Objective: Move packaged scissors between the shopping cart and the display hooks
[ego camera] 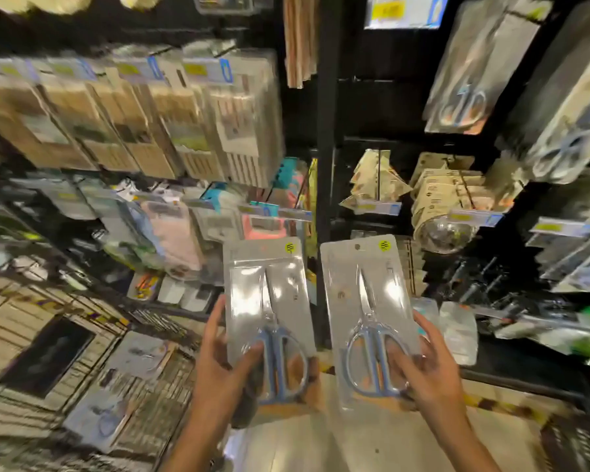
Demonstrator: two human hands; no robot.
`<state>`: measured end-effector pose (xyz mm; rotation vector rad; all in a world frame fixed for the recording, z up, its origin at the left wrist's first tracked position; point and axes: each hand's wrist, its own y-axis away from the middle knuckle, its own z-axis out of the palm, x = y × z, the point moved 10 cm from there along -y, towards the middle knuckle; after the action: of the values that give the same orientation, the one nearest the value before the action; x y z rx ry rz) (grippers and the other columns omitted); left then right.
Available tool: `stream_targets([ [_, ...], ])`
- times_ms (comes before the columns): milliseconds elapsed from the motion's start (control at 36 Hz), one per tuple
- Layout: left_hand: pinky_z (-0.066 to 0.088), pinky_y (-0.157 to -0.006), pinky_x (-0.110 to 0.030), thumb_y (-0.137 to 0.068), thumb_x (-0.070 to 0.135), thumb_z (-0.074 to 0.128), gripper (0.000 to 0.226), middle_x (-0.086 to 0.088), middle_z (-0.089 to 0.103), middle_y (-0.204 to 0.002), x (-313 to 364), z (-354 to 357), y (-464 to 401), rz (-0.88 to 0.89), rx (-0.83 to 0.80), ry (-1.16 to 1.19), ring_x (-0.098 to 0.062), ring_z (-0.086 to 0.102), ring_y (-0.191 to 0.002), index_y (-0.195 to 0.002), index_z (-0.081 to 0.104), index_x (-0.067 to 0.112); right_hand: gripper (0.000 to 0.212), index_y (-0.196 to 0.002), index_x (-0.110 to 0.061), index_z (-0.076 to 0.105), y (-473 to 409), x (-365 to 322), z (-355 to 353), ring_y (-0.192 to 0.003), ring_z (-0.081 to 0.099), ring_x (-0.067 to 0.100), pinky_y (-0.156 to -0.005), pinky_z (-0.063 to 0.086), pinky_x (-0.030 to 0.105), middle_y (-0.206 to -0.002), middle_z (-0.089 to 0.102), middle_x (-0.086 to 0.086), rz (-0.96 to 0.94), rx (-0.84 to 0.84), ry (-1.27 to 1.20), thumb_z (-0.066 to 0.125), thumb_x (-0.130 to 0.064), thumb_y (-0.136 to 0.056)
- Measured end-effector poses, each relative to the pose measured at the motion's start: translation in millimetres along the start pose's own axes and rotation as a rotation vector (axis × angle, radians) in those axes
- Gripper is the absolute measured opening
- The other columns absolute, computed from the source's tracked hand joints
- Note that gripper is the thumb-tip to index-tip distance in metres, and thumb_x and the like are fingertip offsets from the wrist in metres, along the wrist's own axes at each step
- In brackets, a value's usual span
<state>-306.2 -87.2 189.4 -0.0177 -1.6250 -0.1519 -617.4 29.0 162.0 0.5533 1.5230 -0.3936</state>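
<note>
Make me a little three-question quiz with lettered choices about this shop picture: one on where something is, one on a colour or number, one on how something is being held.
1. Where is the shopping cart?
A. lower left of the view
B. upper right
C. behind the hooks

2. What colour are the handles of the scissors in the left pack and the right pack?
A. red
B. blue
C. black

3. How are the two packs held?
A. both in one hand
B. one in each hand, upright
C. lying flat on the floor

Answers:
1 A: the cart's wire grid fills the lower-left corner, with more packs inside.
2 B: pale blue loops show through the clear plastic.
3 B: the left hand grips one pack by its lower end and the right hand grips the other, with the blades pointing up.
</note>
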Motion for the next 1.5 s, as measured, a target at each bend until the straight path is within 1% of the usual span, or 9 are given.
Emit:
stream_targets([
  [111, 0.062, -0.081, -0.029, -0.076, 0.009, 0.083, 0.093, 0.011, 0.076, -0.114, 18, 34, -3, 0.014, -0.140, 0.002, -0.016, 0.073, -0.104, -0.149, 0.036, 0.045, 0.056, -0.137, -0.028, 0.051, 19, -12, -33, -0.081, 0.075, 0.015, -0.059, 0.056, 0.017, -0.098, 0.077, -0.015, -0.004, 0.137, 0.000, 0.070, -0.005, -0.090],
  [222, 0.059, -0.088, -0.028, -0.067, 0.031, 0.087, 0.089, 0.013, 0.068, -0.130, 38, 52, -5, 0.084, -0.222, 0.001, -0.013, 0.068, -0.115, -0.142, 0.043, 0.049, 0.056, -0.135, -0.030, 0.049, 37, -31, -50, -0.077, 0.074, 0.008, -0.056, 0.055, 0.016, -0.095, 0.077, -0.017, -0.033, 0.207, 0.012, 0.069, -0.004, -0.090],
  [361, 0.059, -0.085, -0.024, -0.076, 0.009, 0.085, 0.083, 0.011, 0.069, -0.127, 52, 63, -8, 0.144, -0.278, 0.050, -0.012, 0.069, -0.113, -0.134, 0.046, 0.055, 0.061, -0.143, -0.022, 0.048, 51, -48, -61, -0.073, 0.072, 0.008, -0.056, 0.056, 0.018, -0.100, 0.077, -0.016, -0.080, 0.268, 0.043, 0.069, 0.000, -0.090],
  [556, 0.057, -0.089, -0.019, -0.078, 0.009, 0.080, 0.087, 0.008, 0.065, -0.135, 63, 80, -17, 0.159, -0.336, 0.053, -0.006, 0.066, -0.116, -0.147, 0.040, 0.044, 0.062, -0.136, -0.028, 0.052, 50, -70, -77, -0.091, 0.074, 0.005, -0.069, 0.055, 0.012, -0.113, 0.075, 0.004, -0.145, 0.356, 0.015, 0.072, 0.002, -0.086],
  [694, 0.057, -0.092, -0.028, -0.077, 0.021, 0.079, 0.088, 0.016, 0.063, -0.136, 88, 92, -25, 0.194, -0.345, 0.071, -0.008, 0.063, -0.122, -0.147, 0.036, 0.053, 0.066, -0.143, -0.031, 0.048, 38, -95, -85, -0.090, 0.072, 0.000, -0.065, 0.055, 0.012, -0.103, 0.077, -0.016, -0.156, 0.335, 0.012, 0.074, -0.008, -0.087],
  [806, 0.056, -0.092, -0.024, -0.082, 0.017, 0.077, 0.086, 0.018, 0.060, -0.138, 111, 107, -34, 0.244, -0.329, 0.064, -0.006, 0.061, -0.124, -0.147, 0.034, 0.054, 0.065, -0.143, -0.035, 0.047, 17, -116, -92, -0.092, 0.073, 0.005, -0.072, 0.060, 0.025, -0.108, 0.076, -0.013, -0.207, 0.309, 0.002, 0.073, -0.014, -0.087],
  [944, 0.056, -0.090, -0.020, -0.085, 0.005, 0.075, 0.088, 0.009, 0.060, -0.140, 140, 129, -44, 0.327, -0.254, 0.063, -0.008, 0.062, -0.123, -0.149, 0.035, 0.049, 0.068, -0.146, -0.034, 0.045, -23, -139, -106, -0.095, 0.073, 0.005, -0.071, 0.055, 0.012, -0.107, 0.076, -0.014, -0.280, 0.237, -0.032, 0.071, -0.009, -0.089],
  [1056, 0.057, -0.081, -0.017, -0.085, 0.002, 0.073, 0.087, 0.016, 0.070, -0.125, 158, 152, -47, 0.343, -0.179, 0.080, -0.007, 0.067, -0.115, -0.149, 0.036, 0.047, 0.066, -0.145, -0.034, 0.045, -57, -153, -123, -0.086, 0.074, 0.011, -0.067, 0.057, 0.018, -0.108, 0.076, -0.009, -0.310, 0.175, -0.057, 0.071, -0.009, -0.090],
  [1500, 0.055, -0.085, -0.012, -0.083, 0.001, 0.073, 0.088, 0.041, 0.058, -0.127, 213, 248, -58, 0.448, -0.096, -0.033, 0.008, 0.060, -0.118, -0.150, 0.037, 0.045, 0.067, -0.145, -0.037, 0.047, -160, -173, -187, -0.120, 0.065, 0.013, -0.092, 0.057, 0.025, -0.137, 0.064, -0.008, -0.350, 0.044, -0.162, 0.073, -0.013, -0.088],
])
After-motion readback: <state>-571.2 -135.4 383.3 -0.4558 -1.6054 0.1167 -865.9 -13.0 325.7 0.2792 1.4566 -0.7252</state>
